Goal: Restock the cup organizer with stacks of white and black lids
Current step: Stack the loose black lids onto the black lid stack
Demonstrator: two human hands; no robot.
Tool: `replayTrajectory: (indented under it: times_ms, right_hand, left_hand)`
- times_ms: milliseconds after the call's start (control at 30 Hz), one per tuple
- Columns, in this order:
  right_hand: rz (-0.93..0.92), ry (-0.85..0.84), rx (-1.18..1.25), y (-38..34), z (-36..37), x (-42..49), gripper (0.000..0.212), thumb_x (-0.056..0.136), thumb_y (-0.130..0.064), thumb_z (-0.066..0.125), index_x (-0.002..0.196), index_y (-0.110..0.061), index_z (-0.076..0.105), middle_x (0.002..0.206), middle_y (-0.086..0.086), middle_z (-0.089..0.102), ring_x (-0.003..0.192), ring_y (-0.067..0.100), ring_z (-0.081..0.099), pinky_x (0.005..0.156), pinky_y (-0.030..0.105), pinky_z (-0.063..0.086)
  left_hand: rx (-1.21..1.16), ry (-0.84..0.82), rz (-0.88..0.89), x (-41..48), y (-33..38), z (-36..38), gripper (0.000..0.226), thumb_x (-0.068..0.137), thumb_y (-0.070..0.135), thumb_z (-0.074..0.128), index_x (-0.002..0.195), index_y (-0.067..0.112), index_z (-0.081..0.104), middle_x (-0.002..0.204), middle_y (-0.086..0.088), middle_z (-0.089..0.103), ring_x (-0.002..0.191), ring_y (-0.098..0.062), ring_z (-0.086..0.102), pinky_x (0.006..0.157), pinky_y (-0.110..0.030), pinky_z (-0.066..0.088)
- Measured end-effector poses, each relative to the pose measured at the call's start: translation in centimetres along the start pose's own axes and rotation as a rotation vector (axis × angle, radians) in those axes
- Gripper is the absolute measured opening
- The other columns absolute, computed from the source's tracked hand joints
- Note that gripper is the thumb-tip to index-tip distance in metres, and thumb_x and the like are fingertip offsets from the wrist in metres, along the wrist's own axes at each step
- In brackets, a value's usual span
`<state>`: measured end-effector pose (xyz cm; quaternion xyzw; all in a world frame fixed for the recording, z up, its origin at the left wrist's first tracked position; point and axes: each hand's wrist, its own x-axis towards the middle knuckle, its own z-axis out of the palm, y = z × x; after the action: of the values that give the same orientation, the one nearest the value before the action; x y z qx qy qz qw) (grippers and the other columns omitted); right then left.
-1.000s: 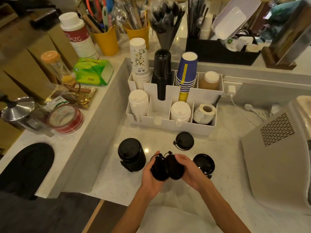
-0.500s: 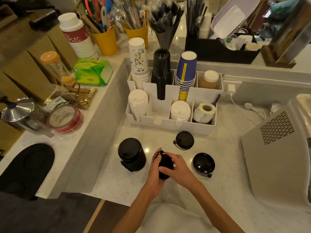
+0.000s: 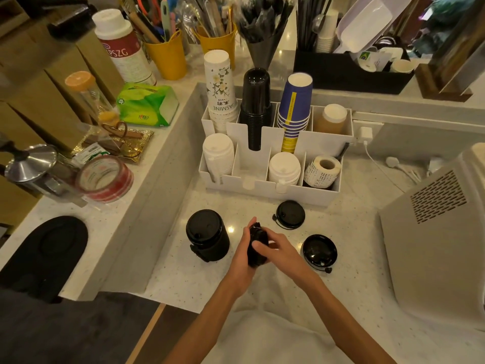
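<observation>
My left hand [image 3: 242, 254] and my right hand [image 3: 279, 249] press together a small stack of black lids [image 3: 257, 246] held on edge between them, just above the counter. A taller stack of black lids [image 3: 207, 235] stands on the counter to the left. Two single black lids lie loose: one [image 3: 290, 214] in front of the organizer, another [image 3: 319, 250] to the right of my hands. The white cup organizer [image 3: 262, 186] holds white lid stacks in its front left slot [image 3: 218, 156] and third slot [image 3: 284, 168]. The second front slot holds no lids.
The organizer's back row carries jasmine cups [image 3: 220, 88], black cups [image 3: 256, 106], blue cups [image 3: 294, 106] and a brown bottle [image 3: 331, 119]; a label roll [image 3: 322, 170] fills the front right slot. A beige machine [image 3: 433, 240] stands right. A raised ledge [image 3: 147, 195] with tape [image 3: 105, 178] runs left.
My hands have come together, joining two separate groups of black lids into one stack, and turned it more upright. The lids on the counter have not moved.
</observation>
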<state>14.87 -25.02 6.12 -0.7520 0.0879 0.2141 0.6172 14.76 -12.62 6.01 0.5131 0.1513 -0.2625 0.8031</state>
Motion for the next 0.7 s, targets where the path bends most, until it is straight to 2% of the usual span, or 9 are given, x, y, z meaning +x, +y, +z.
replayTrajectory:
  times_ms: [67,200,333,400,467,533,567,633,700]
  right_hand:
    - [-0.004,-0.026,-0.062,-0.1,-0.1,0.1,0.053,0.090,-0.049,0.063,0.138,-0.029,0.052,0.128,0.005,0.055,0.115,0.020,0.058,0.095,0.030,0.054]
    - [0.032,-0.007,-0.115,0.0,-0.2,0.1,0.051,0.093,-0.049,0.060,0.139,-0.029,0.051,0.126,0.006,0.049,0.114,0.019,0.055,0.091,0.022,0.049]
    - [0.064,-0.082,-0.266,0.4,-0.5,0.5,0.055,0.087,-0.071,0.049,0.126,-0.034,0.060,0.118,0.003,0.064,0.107,0.018,0.064,0.099,0.040,0.053]
    - [0.128,-0.101,-0.289,-0.1,-1.9,1.1,0.055,0.096,-0.064,0.041,0.132,-0.027,0.060,0.125,-0.001,0.065,0.115,0.019,0.061,0.103,0.038,0.048]
    - [0.126,0.078,-0.426,-0.1,-3.6,2.6,0.053,0.098,-0.055,0.045,0.135,-0.020,0.059,0.132,0.002,0.062,0.120,0.021,0.058,0.100,0.034,0.045]
    - [0.047,0.277,-0.717,0.6,-5.1,4.4,0.046,0.097,-0.042,0.056,0.137,-0.020,0.057,0.138,0.004,0.056,0.125,0.023,0.051,0.101,0.036,0.044]
    - [0.005,0.315,-0.845,0.8,-5.7,5.3,0.044,0.096,-0.033,0.059,0.138,-0.020,0.054,0.139,0.004,0.053,0.127,0.024,0.046,0.104,0.036,0.043]
    - [-0.053,0.296,-0.997,1.4,-6.8,6.6,0.051,0.094,-0.023,0.064,0.143,-0.021,0.048,0.144,0.003,0.046,0.132,0.024,0.040,0.108,0.036,0.041]
    - [-0.082,0.230,-1.105,1.9,-7.6,7.7,0.062,0.092,-0.023,0.067,0.148,-0.023,0.041,0.150,0.003,0.038,0.138,0.026,0.034,0.112,0.038,0.039]
  left_hand:
    - [-0.017,-0.005,-0.020,-0.1,0.0,-0.1,0.049,0.095,0.058,0.036,0.140,0.047,0.049,0.148,-0.003,0.050,0.133,-0.027,0.053,0.108,-0.054,0.045]
    - [-0.046,-0.014,-0.050,-0.2,0.2,-0.1,0.051,0.095,0.060,0.034,0.142,0.045,0.048,0.144,-0.001,0.055,0.130,-0.027,0.056,0.106,-0.054,0.048]
    - [0.076,0.009,-0.071,0.1,0.0,-0.2,0.043,0.099,0.053,0.039,0.140,0.046,0.047,0.141,0.000,0.054,0.128,-0.025,0.056,0.099,-0.051,0.054]
    - [0.081,0.077,-0.109,0.4,-0.3,-0.4,0.034,0.102,0.050,0.042,0.134,0.045,0.053,0.138,-0.003,0.056,0.124,-0.026,0.058,0.091,-0.050,0.058]
    - [-0.013,0.169,-0.182,0.5,-0.6,-0.7,0.032,0.099,0.049,0.050,0.128,0.040,0.060,0.134,-0.007,0.060,0.120,-0.030,0.060,0.081,-0.048,0.060]
    - [-0.123,0.208,-0.240,0.6,-0.8,-0.8,0.036,0.093,0.049,0.060,0.125,0.035,0.065,0.130,-0.011,0.063,0.116,-0.032,0.062,0.076,-0.046,0.059]
    - [-0.151,0.213,-0.252,0.6,-0.9,-0.9,0.038,0.091,0.049,0.063,0.125,0.033,0.067,0.127,-0.011,0.065,0.112,-0.032,0.064,0.076,-0.045,0.059]
    - [-0.179,0.212,-0.262,0.4,-1.0,-1.0,0.042,0.089,0.046,0.066,0.127,0.027,0.066,0.120,-0.013,0.068,0.104,-0.030,0.066,0.076,-0.046,0.058]
    - [-0.194,0.209,-0.265,0.2,-1.0,-1.2,0.044,0.091,0.043,0.064,0.130,0.023,0.064,0.117,-0.013,0.069,0.101,-0.029,0.067,0.077,-0.045,0.058]
